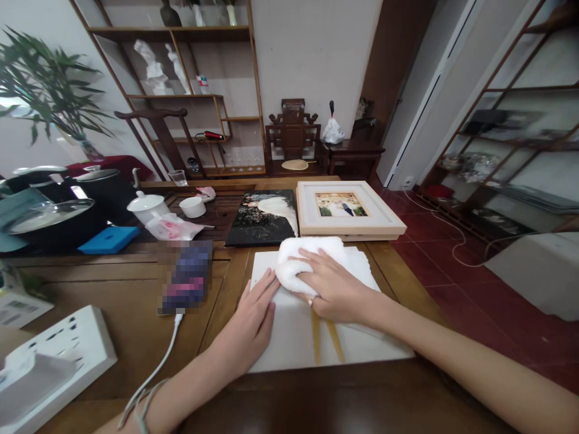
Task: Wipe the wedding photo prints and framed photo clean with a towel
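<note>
A white board (289, 337) lies flat on the wooden table, with two yellow strips (316, 340) running toward its near edge. My right hand (332, 283) presses a folded white towel (289, 265) onto the board's upper part, its fingers spread over the cloth and a ring on one finger. Along the board's left edge rests my left hand (256, 313), fingers stretched out and fingertips close to the towel. Part of the board is hidden under the towel and my right hand.
Behind the board lie a dark photo panel (253, 220) and a pale wood picture frame (353, 229). To the left are a phone (187, 277) on a white cable, a power strip (90, 355), a blue box (108, 239), a white lidded cup (147, 206) and black pots (54, 226).
</note>
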The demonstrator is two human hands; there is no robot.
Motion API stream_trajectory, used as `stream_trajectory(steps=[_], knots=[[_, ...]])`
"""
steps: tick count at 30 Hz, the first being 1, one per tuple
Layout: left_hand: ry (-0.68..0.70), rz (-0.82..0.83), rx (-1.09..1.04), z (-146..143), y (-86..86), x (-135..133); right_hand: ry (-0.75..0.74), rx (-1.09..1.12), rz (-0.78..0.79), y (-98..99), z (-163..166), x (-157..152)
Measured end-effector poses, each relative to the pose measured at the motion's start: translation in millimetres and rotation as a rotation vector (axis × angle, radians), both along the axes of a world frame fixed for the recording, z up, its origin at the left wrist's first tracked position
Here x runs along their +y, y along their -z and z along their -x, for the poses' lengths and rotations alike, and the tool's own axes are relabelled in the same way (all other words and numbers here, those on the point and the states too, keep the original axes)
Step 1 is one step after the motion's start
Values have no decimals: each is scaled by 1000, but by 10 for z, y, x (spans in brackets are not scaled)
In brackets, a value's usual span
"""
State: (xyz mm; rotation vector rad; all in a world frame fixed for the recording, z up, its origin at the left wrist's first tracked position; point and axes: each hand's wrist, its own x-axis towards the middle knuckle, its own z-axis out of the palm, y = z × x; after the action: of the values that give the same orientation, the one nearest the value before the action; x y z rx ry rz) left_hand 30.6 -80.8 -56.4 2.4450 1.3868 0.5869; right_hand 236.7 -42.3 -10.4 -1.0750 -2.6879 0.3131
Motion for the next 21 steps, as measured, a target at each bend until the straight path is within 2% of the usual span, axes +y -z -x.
stream_trajectory(steps=[4, 8, 11, 14, 18, 21], knots=[[-6, 19, -32, -13, -19, 9, -39, -93, -47, 10, 59, -94], [-7, -1, -55, 9, 25, 22, -159, -140, -27, -7, 6, -460], [16, -40, -69, 41, 88, 32, -251, -158, -8, 56, -10, -756], [36, -37, -81, 56, 121, 32, -281, -138, 43, 92, -36, -899], [6, -8, -131, 42, 80, 12, -300, -35, 178, -77, -166, -743], [-35, -5, -203, 28, 5, -2, -151, 45, 184, -173, -214, -453]])
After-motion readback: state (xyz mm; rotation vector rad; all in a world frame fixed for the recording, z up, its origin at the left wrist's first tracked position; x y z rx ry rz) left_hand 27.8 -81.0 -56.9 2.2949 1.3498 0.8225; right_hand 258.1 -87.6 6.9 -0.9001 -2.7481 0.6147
